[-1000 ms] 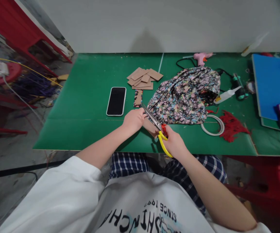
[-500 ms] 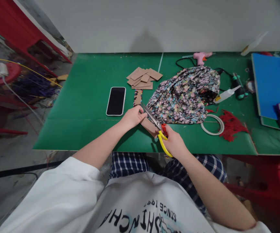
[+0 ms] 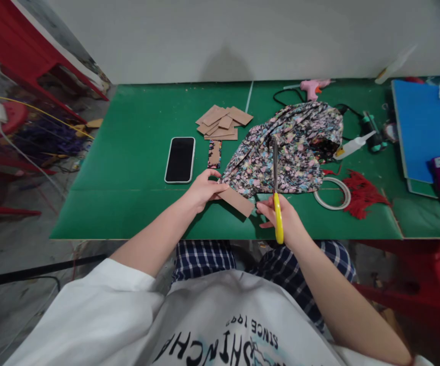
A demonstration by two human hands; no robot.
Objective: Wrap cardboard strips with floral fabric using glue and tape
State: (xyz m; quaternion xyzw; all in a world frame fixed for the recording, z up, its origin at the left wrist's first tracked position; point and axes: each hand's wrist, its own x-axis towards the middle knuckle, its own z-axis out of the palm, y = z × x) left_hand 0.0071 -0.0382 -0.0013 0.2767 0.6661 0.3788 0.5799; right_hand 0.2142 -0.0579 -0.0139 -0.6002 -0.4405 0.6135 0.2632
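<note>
My left hand (image 3: 205, 191) pinches one end of a brown cardboard strip (image 3: 238, 203) near the front of the table. A pair of scissors (image 3: 277, 213) with yellow handles is in my right hand (image 3: 281, 216), its blades closed and pointing away over the cloth. The floral fabric (image 3: 284, 152) lies bunched just beyond both hands, its near-left corner beside my left fingers. Behind my left hand rests a small cardboard piece edged with floral cloth (image 3: 214, 154). Farther back is a loose pile of cardboard pieces (image 3: 225, 122).
A phone (image 3: 180, 160) lies left of the cardboard. To the right are a tape roll (image 3: 332, 193), red threads (image 3: 362, 193), a white glue bottle (image 3: 353, 146), a pink glue gun (image 3: 313, 89) and a blue board (image 3: 423, 132). A white wall (image 3: 166, 40) backs the green table (image 3: 128, 152).
The scissors have come off the cardboard strip, moved right and turned to point away, with the blades now closed. My left hand has shifted slightly left and down, still holding the strip.
</note>
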